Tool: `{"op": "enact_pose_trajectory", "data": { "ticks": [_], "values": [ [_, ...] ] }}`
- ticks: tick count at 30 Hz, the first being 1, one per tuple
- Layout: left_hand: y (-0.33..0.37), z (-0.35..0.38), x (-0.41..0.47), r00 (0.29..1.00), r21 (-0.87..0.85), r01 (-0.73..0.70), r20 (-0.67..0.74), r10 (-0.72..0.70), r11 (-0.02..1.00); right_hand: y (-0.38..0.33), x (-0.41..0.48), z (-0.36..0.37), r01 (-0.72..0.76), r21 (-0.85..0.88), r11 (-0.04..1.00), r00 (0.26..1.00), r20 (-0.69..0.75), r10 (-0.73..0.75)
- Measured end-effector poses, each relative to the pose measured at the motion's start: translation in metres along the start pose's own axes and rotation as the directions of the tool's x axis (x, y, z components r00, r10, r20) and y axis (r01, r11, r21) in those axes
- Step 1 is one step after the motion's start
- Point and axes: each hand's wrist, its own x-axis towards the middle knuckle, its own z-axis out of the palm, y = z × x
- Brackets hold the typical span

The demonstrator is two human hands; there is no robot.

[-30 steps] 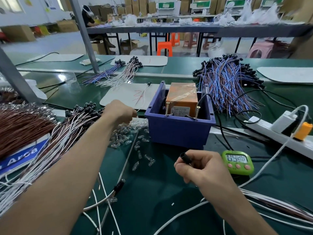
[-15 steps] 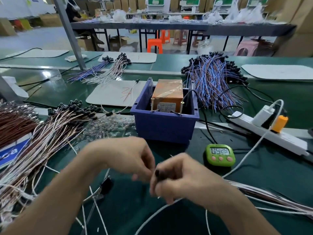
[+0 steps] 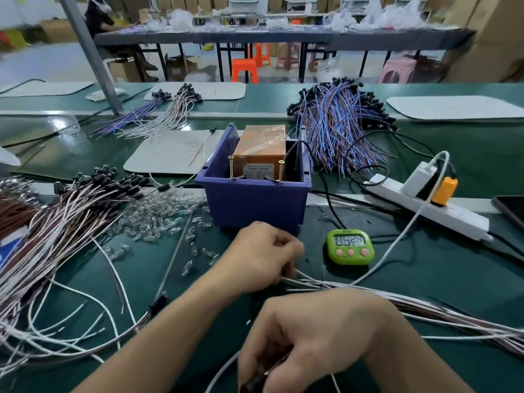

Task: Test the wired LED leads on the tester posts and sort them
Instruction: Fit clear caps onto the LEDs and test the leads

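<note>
The tester is an orange box (image 3: 259, 146) inside a blue bin (image 3: 252, 205), with two brass screw posts (image 3: 231, 166) (image 3: 281, 169) standing at its front. My right hand (image 3: 320, 338) is low and close to me. It grips a wired LED lead (image 3: 256, 379) by its black head, and a white wire trails out below. In front of the bin, my left hand (image 3: 262, 258) has its fingers curled and pinches thin wire ends (image 3: 300, 280) at the tip of a bundle of leads (image 3: 442, 314) that runs off right. A large pile of white and brown leads (image 3: 65, 231) lies at left.
Clear LED caps (image 3: 161, 212) are scattered left of the bin. A green timer (image 3: 349, 246) sits right of my left hand. Behind it a white power strip (image 3: 425, 204) lies with cables. Blue and brown leads (image 3: 340, 129) are heaped behind the bin. A phone's edge (image 3: 511, 209) shows far right.
My hands were joined on the black head. They have parted: the left slid forward and right to the wire ends, and the right pulled back toward me with the head.
</note>
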Motion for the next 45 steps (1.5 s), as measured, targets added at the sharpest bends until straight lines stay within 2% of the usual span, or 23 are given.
{"op": "enact_pose_trajectory", "data": {
  "ticks": [1, 3, 5, 7, 9, 11, 14, 18, 23, 25, 30, 33, 37, 39, 41, 42, 45],
  "values": [
    [-0.004, -0.011, -0.005, 1.0, 0.102, 0.0, -0.003, 0.0, 0.995, -0.003, -0.002, -0.008, 0.022, 0.077, 0.997, 1.0, 0.008, -0.023],
    [-0.012, -0.039, -0.017, 0.997, 0.35, 0.049, -0.069, -0.027, 0.936, -0.003, 0.009, -0.009, -0.032, 0.107, 0.994, 0.999, -0.003, 0.032],
    [-0.022, -0.07, -0.03, 0.967, 0.567, 0.194, -0.246, -0.06, 0.801, -0.001, 0.008, 0.002, -0.016, 0.136, 0.991, 0.997, -0.071, 0.026],
    [-0.034, -0.096, -0.039, 0.886, 0.657, 0.357, -0.462, -0.02, 0.664, 0.0, 0.018, 0.001, 0.069, 0.237, 0.969, 0.97, -0.241, -0.01],
    [-0.052, -0.115, -0.04, 0.814, 0.635, 0.432, -0.58, 0.027, 0.64, 0.007, 0.025, -0.001, 0.136, 0.311, 0.941, 0.91, -0.415, 0.006],
    [-0.07, -0.124, -0.038, 0.813, 0.629, 0.446, -0.582, 0.005, 0.637, 0.011, 0.029, -0.001, 0.171, 0.321, 0.932, 0.827, -0.561, 0.042],
    [-0.087, -0.126, -0.032, 0.824, 0.634, 0.418, -0.566, 0.022, 0.65, 0.014, 0.036, -0.001, 0.195, 0.327, 0.925, 0.741, -0.667, 0.08],
    [-0.09, -0.125, -0.028, 0.788, 0.631, 0.372, -0.602, 0.127, 0.681, 0.017, 0.041, 0.001, 0.191, 0.341, 0.921, 0.71, -0.695, 0.11],
    [-0.095, -0.121, -0.031, 0.713, 0.66, 0.416, -0.664, 0.226, 0.626, 0.019, 0.044, 0.0, 0.206, 0.35, 0.914, 0.665, -0.735, 0.131],
    [-0.093, -0.121, -0.034, 0.681, 0.632, 0.428, -0.695, 0.229, 0.646, 0.019, 0.043, 0.0, 0.22, 0.356, 0.908, 0.646, -0.751, 0.138],
    [-0.085, -0.118, -0.043, 0.549, 0.583, 0.425, -0.774, 0.314, 0.693, 0.018, 0.042, 0.0, 0.258, 0.364, 0.895, 0.612, -0.778, 0.14],
    [-0.073, -0.113, -0.046, 0.484, 0.483, 0.352, -0.827, 0.286, 0.801, 0.017, 0.04, -0.001, 0.299, 0.365, 0.882, 0.601, -0.79, 0.123],
    [-0.05, -0.088, -0.053, 0.517, 0.436, 0.149, -0.799, 0.306, 0.888, 0.016, 0.037, -0.002, 0.324, 0.377, 0.868, 0.587, -0.799, 0.129],
    [-0.039, -0.077, -0.057, 0.558, 0.339, 0.069, -0.793, 0.246, 0.938, 0.016, 0.036, -0.002, 0.353, 0.365, 0.862, 0.563, -0.818, 0.116],
    [-0.028, -0.065, -0.058, 0.65, 0.054, -0.055, -0.756, 0.077, 0.997, 0.015, 0.037, -0.002, 0.391, 0.344, 0.854, 0.538, -0.838, 0.091],
    [-0.023, -0.058, -0.059, 0.711, -0.125, -0.116, -0.703, -0.005, 0.985, 0.015, 0.037, -0.002, 0.403, 0.333, 0.853, 0.534, -0.842, 0.076],
    [-0.011, -0.044, -0.065, 0.855, -0.495, -0.199, -0.509, -0.097, 0.846, 0.015, 0.038, -0.002, 0.378, 0.282, 0.882, 0.548, -0.836, 0.033]
  ]
}}
